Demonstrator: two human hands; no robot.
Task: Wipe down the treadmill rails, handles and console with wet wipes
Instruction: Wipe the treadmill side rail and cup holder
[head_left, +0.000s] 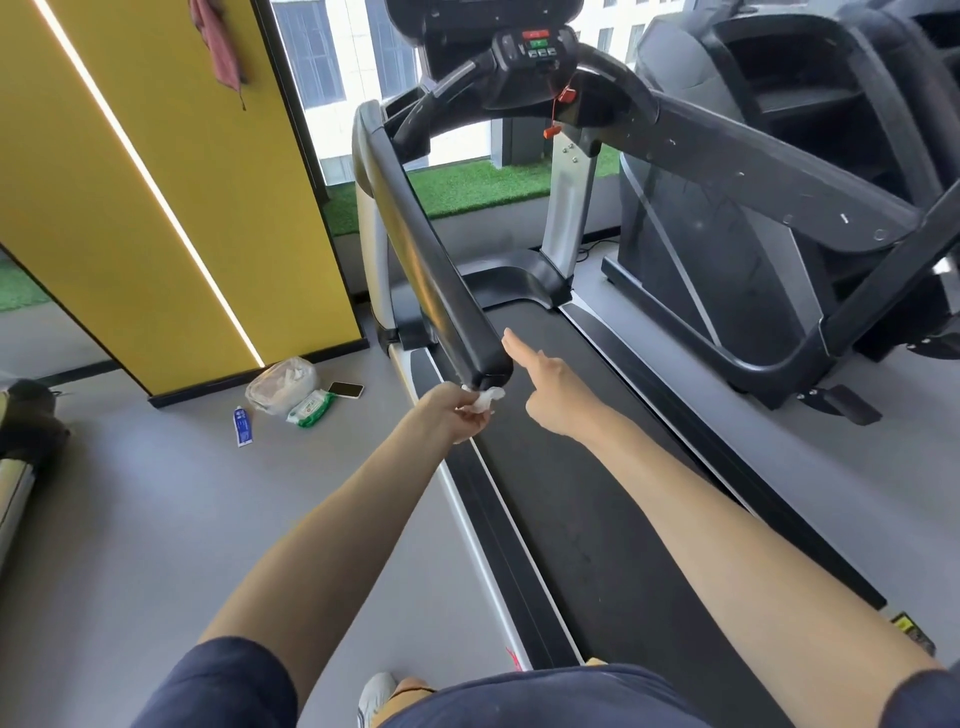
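Observation:
A black treadmill stands ahead with its left rail (415, 228) running toward me and its right rail (769, 171) further right. The console (535, 52) with red and green buttons sits at the top. My left hand (452, 415) pinches a crumpled white wet wipe (485, 399) against the underside of the left rail's near end. My right hand (550, 389) hovers just right of that rail end, forefinger stretched out, the other fingers curled, holding nothing.
On the grey floor to the left lie a green pack of wet wipes (311, 408), a clear plastic bag (280, 384), a phone (346, 389) and a blue tube (242, 426). A yellow wall panel (171, 197) stands left. Another machine (779, 249) stands right. The belt (571, 467) runs below.

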